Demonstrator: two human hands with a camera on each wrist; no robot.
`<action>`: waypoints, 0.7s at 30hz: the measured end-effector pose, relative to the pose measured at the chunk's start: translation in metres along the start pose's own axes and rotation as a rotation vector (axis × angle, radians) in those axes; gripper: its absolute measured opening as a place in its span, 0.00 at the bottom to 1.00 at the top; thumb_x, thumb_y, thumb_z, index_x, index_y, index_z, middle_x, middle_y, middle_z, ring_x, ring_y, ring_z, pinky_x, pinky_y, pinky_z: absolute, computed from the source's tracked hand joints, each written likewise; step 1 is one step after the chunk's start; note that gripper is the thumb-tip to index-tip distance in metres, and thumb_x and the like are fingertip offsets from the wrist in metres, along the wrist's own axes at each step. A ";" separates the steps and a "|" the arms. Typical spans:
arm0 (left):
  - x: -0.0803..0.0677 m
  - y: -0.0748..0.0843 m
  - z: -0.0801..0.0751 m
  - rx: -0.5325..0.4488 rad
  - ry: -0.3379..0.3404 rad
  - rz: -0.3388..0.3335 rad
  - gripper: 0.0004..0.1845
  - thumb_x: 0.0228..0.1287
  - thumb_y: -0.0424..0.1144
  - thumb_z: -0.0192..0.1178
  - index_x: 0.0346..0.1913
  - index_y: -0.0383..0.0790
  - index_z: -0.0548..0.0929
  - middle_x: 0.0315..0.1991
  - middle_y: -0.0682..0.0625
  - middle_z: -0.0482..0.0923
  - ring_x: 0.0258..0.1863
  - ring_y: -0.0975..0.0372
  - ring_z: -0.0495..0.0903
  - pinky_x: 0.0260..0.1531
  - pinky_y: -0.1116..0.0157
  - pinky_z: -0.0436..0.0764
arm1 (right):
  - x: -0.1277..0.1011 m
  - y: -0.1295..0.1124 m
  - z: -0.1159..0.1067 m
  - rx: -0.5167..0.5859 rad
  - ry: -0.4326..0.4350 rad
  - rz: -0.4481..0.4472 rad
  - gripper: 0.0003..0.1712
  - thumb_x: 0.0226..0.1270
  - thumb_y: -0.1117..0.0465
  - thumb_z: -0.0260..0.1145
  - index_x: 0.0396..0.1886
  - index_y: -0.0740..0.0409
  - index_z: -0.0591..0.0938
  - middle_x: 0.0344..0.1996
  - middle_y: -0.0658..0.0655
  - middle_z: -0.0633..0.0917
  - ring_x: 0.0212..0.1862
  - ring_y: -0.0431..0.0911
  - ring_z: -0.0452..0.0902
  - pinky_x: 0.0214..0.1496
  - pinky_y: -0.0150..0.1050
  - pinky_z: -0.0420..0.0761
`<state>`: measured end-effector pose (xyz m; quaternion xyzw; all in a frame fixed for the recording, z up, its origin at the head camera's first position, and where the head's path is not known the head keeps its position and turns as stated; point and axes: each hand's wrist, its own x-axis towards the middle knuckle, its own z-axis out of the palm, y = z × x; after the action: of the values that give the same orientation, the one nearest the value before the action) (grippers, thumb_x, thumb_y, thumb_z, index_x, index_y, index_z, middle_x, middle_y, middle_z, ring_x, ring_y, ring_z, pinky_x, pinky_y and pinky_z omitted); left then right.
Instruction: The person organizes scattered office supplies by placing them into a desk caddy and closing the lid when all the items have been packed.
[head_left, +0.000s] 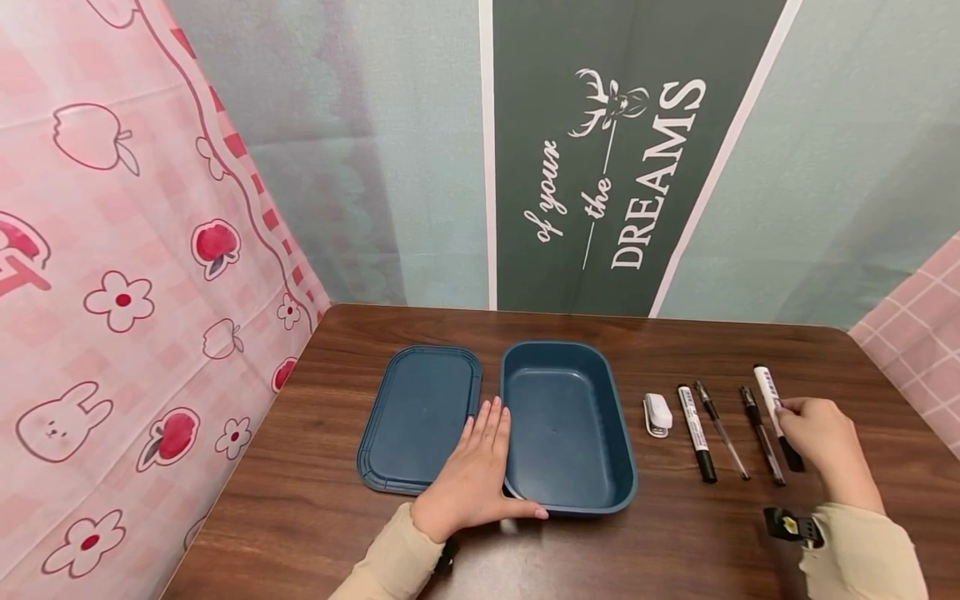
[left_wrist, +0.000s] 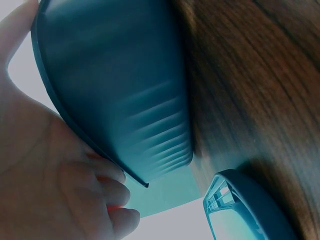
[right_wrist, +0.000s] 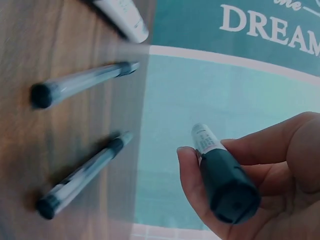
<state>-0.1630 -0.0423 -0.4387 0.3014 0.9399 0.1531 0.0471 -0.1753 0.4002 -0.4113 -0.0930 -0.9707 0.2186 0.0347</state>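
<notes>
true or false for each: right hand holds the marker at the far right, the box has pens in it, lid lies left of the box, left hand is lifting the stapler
1. The right hand holds the marker at the far right of the row. True.
2. The box has pens in it. False: it is empty; the pens lie on the table.
3. The lid lies left of the box. True.
4. The left hand is lifting the stapler. False: it rests flat at the box's near left edge, and the stapler lies untouched.
</notes>
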 end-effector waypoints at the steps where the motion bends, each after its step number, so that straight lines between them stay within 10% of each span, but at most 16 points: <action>1: 0.000 0.000 0.000 0.000 -0.001 0.000 0.66 0.45 0.75 0.57 0.73 0.29 0.45 0.74 0.36 0.37 0.73 0.50 0.36 0.68 0.50 0.49 | -0.001 -0.003 -0.001 0.004 0.008 -0.002 0.22 0.67 0.64 0.51 0.46 0.84 0.75 0.39 0.81 0.77 0.38 0.74 0.72 0.34 0.59 0.72; 21: 0.001 0.000 0.001 0.001 -0.007 -0.001 0.66 0.45 0.76 0.57 0.73 0.29 0.45 0.74 0.37 0.36 0.73 0.50 0.37 0.68 0.50 0.48 | -0.013 -0.056 -0.003 0.061 0.026 -0.002 0.22 0.66 0.59 0.58 0.43 0.80 0.79 0.34 0.75 0.82 0.34 0.68 0.76 0.30 0.53 0.73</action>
<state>-0.1636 -0.0420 -0.4398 0.3015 0.9400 0.1518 0.0501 -0.1714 0.3493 -0.3848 -0.0939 -0.9632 0.2468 0.0505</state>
